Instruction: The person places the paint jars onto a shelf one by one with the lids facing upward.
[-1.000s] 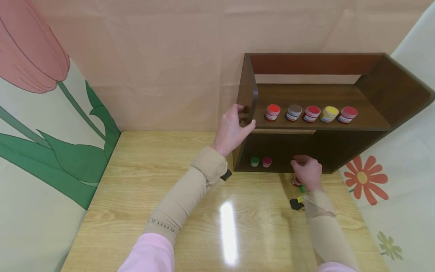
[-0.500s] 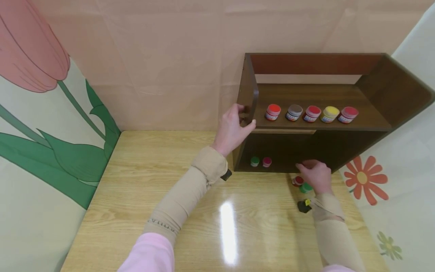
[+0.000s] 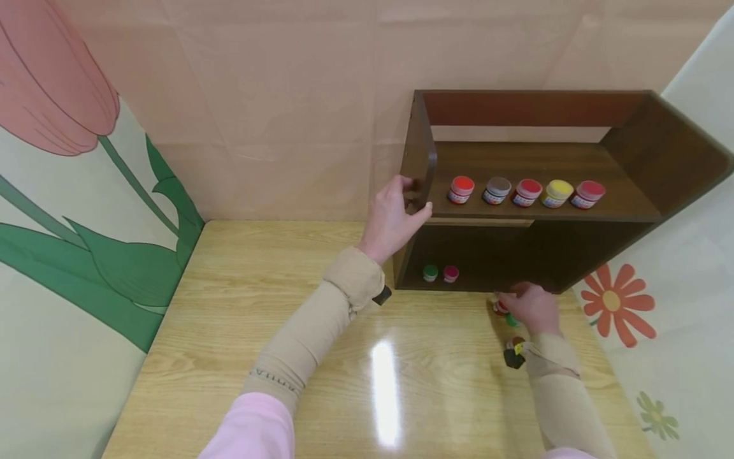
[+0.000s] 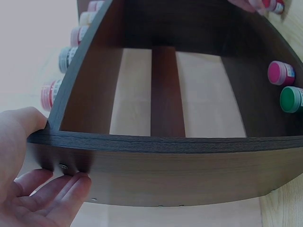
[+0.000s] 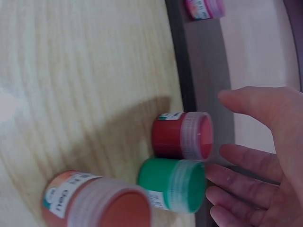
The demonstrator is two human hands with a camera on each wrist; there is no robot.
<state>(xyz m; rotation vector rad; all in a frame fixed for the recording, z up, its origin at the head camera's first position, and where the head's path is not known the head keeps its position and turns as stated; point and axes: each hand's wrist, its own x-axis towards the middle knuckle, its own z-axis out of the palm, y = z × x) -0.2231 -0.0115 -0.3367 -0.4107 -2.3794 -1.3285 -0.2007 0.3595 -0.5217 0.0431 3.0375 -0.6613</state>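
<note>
My left hand (image 3: 390, 220) grips the left side panel of a dark brown shelf unit (image 3: 516, 156). In the left wrist view the thumb lies by the front edge and the fingers press the panel's outer face (image 4: 165, 177). My right hand (image 3: 534, 309) hovers by the shelf's lower front edge, thumb and fingers spread. In the right wrist view a red paint jar (image 5: 170, 137) and a green paint jar (image 5: 158, 177) stand side by side on the table near the fingertips, apparently not held. An orange-brown paint jar (image 5: 94, 203) stands closer to the wrist.
Several paint jars, among them a yellow one (image 3: 555, 194), line the upper board. A green jar (image 3: 430, 273) and a magenta jar (image 3: 450, 275) stand at the lower compartment's left. Floral cloth (image 3: 682, 306) borders the wooden table (image 3: 321, 395) on the right.
My right hand has drawn back from the lower compartment toward the right and come down over the red and green jars. The left hand and the shelf stay put.
</note>
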